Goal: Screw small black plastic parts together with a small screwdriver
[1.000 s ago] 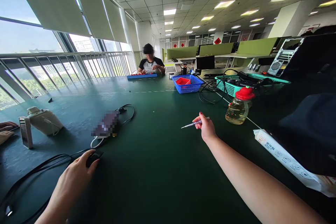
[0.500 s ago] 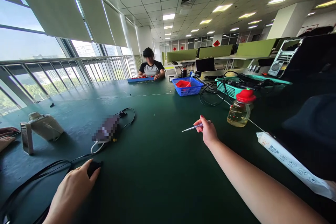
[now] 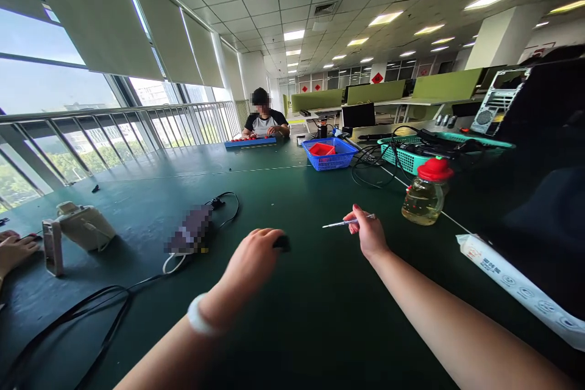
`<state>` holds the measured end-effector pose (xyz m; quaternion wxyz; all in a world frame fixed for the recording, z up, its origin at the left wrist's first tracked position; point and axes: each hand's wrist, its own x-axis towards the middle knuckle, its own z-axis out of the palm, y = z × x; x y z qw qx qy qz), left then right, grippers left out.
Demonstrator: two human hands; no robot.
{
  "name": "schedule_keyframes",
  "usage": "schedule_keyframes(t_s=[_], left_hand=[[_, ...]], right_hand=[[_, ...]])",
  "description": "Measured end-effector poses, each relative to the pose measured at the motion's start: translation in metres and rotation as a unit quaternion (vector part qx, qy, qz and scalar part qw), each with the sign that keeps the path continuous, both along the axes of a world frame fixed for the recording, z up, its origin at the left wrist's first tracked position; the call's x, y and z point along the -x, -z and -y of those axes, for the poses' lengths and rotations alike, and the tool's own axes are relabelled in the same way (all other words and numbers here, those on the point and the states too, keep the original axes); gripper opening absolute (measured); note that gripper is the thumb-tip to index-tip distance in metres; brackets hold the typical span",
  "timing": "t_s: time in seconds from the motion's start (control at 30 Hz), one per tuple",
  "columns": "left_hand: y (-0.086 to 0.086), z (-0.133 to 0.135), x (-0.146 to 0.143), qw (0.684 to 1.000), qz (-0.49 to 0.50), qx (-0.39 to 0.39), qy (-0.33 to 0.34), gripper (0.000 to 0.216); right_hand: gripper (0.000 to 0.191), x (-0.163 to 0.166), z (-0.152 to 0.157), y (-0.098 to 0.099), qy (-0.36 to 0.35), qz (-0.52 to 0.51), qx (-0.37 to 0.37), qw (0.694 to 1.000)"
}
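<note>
My right hand [image 3: 368,233] pinches a thin silver tool like a small screwdriver [image 3: 342,223], its tip pointing left, a little above the dark green table [image 3: 292,317]. My left hand [image 3: 253,259] is raised near the table's middle, its fingers closed around a small black object [image 3: 282,242] that shows past the fingertips. A white band circles that wrist. The two hands are about a hand's width apart.
A red-capped bottle of yellowish liquid [image 3: 427,194] stands right of my right hand. Black cables [image 3: 91,308] and a blurred device [image 3: 189,230] lie left. A blue basket [image 3: 329,153] and teal basket [image 3: 404,155] sit farther back. Another person's hand [image 3: 13,250] rests at far left; a person sits across.
My left hand lifted the small black object from the near-left table and carried it right and forward, toward my right hand. The right hand barely moved.
</note>
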<state>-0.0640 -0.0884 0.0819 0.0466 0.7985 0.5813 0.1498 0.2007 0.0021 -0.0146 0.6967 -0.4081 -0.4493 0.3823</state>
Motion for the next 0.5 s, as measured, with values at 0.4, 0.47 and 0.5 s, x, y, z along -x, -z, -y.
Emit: schedule_keyframes(t_s=[0.4,0.47,0.5], left_hand=[[0.064,-0.083,-0.065,0.994,0.032,0.018,0.099,0.033],[0.068,-0.085,-0.060,0.993,0.050,0.025,0.103,0.038],[0.070,-0.086,-0.058,0.993,0.061,0.028,0.099,0.041]], right_hand=[[0.049,0.001,0.003,0.000,0.020,0.069,0.008,0.997],[0.052,0.004,0.007,-0.002,0.042,0.113,-0.007,0.993],[0.053,0.005,0.010,-0.004,0.054,0.144,-0.024,0.988]])
